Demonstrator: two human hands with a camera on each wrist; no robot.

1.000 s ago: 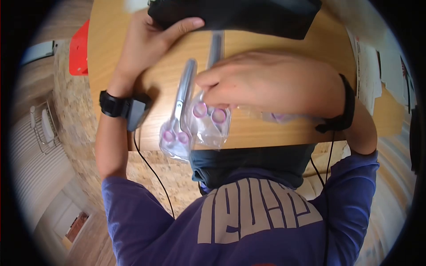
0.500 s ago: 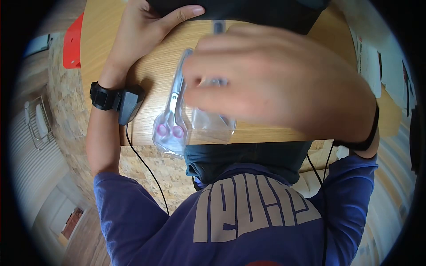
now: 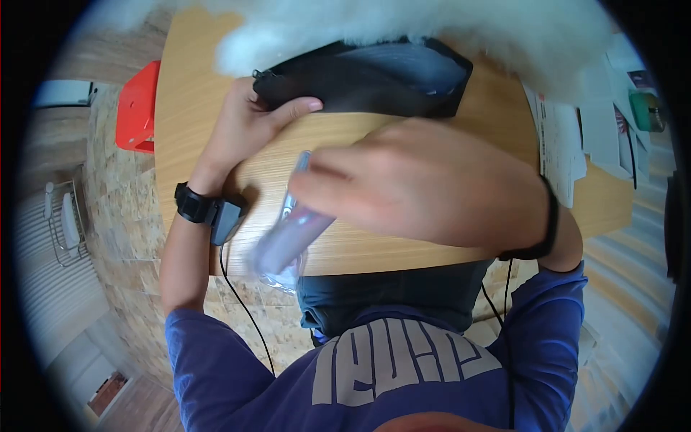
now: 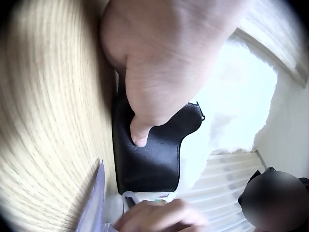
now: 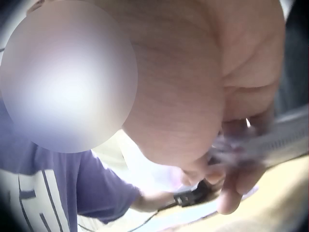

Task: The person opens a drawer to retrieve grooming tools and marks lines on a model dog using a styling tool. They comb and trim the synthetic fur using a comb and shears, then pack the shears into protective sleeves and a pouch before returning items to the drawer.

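My left hand (image 3: pixel 245 137) grips a black zip pouch (image 3: pixel 345 86) at its left end, thumb across the front and the other fingers hidden behind. The pouch lies on the table with its mouth gaping, and something bluish and shiny shows inside. In my right hand (image 3: pixel 432 187) is a pair of scissors in a clear plastic sleeve (image 3: pixel 294 245), blurred, its handle end slanting down to the left. Beneath it on the table lies another sleeved pair of scissors (image 3: pixel 305 158), mostly covered. The left wrist view shows my thumb (image 4: pixel 140 135) pressing the black leather-like side.
White fluffy material (image 3: pixel 410 25) spreads beyond the pouch at the far side. Papers (image 3: pixel 558 137) lie along the table's right side. A red seat (image 3: pixel 137 104) stands off the left edge. Cables hang from both wrists, past the near table edge (image 3: pixel 374 272).
My right hand has lifted one sleeved pair of scissors off the table and swung its handle end leftward over the other pair. The left hand stays on the pouch, whose opening now shows.
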